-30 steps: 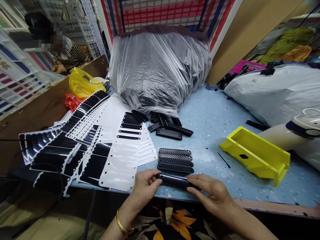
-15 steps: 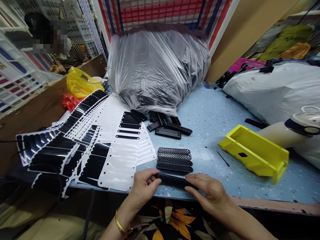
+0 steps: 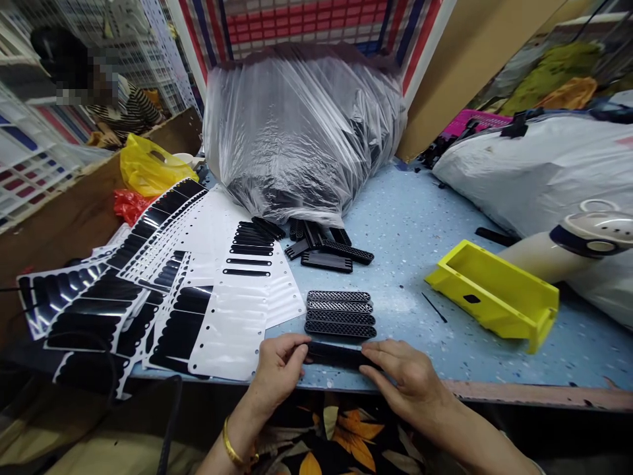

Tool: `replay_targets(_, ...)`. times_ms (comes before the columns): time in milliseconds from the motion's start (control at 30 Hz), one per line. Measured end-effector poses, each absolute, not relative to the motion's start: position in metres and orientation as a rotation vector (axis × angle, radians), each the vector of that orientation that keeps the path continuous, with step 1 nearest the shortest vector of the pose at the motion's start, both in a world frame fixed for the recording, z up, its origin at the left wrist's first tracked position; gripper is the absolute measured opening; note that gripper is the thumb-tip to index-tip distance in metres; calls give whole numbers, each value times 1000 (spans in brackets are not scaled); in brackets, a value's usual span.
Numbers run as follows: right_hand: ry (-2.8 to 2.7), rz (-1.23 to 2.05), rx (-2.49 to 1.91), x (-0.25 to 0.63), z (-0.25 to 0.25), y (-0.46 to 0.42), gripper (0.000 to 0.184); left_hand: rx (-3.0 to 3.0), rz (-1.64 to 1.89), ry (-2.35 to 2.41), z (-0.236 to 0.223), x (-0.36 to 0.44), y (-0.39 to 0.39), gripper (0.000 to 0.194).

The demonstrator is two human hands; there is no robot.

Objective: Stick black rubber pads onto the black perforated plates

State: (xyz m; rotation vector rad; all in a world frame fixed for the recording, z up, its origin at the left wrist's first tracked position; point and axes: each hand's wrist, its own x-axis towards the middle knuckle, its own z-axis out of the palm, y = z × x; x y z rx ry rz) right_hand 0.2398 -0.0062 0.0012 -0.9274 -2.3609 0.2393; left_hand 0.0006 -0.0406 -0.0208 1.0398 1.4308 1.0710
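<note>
Sheets [image 3: 225,336]: white, black-striped, left of hands
Left hand [image 3: 279,373]: closed on left end of strip [image 3: 336,355]
Strip: black, held between both hands
Right hand [image 3: 408,376]: closed on strip's right end
Mesh strips [image 3: 340,314]: four, side by side, just beyond strip
Tray [image 3: 492,297]: yellow, right of hands

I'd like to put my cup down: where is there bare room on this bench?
Bare blue tabletop lies between the mesh strips and the yellow tray, and behind the tray, up to the white sack. Left is crowded: sheets of black strips overlap there, and loose strips sit below the clear bag.
</note>
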Motion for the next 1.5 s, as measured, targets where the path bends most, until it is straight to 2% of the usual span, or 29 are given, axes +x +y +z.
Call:
replay_targets(933, -2373, 282, -1014, 239, 0, -9, 19, 905, 1030, 1539, -17, 13, -27, 21)
replay_targets(1300, -2340, 337, -1024, 238, 0, -9, 17, 1044, 1037, 1546, -16, 9, -30, 34)
replay_targets(1500, -2365, 329, -1028, 239, 3, -10, 18, 971, 1077, 1551, -20, 12, -29, 28)
